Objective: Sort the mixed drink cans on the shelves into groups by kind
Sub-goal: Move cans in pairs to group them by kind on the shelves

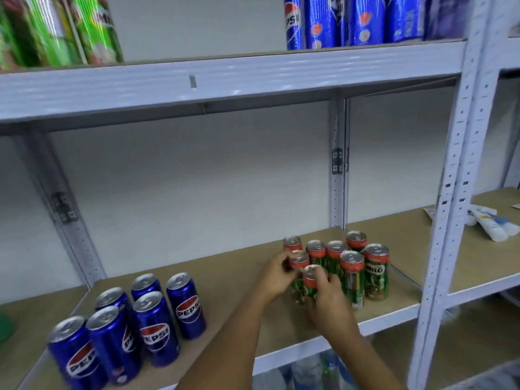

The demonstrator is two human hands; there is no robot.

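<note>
Several blue Pepsi cans (153, 325) stand grouped at the left of the middle shelf (233, 266). Several slim green Milo cans (375, 273) with red rims stand grouped at the right. My left hand (277, 277) curls round a Milo can (298, 260) on the group's left side. My right hand (327, 301) grips the nearest Milo can (313, 273) at the front of the group. Both cans stand on the shelf, touching their neighbours.
The upper shelf carries green Milo cans (92, 29) at the left and blue Pepsi cans (346, 21) at the right. A grey upright post (450, 220) borders the shelf on the right. White tubes (492, 223) lie on the neighbouring shelf. Packaged goods sit on the shelf below.
</note>
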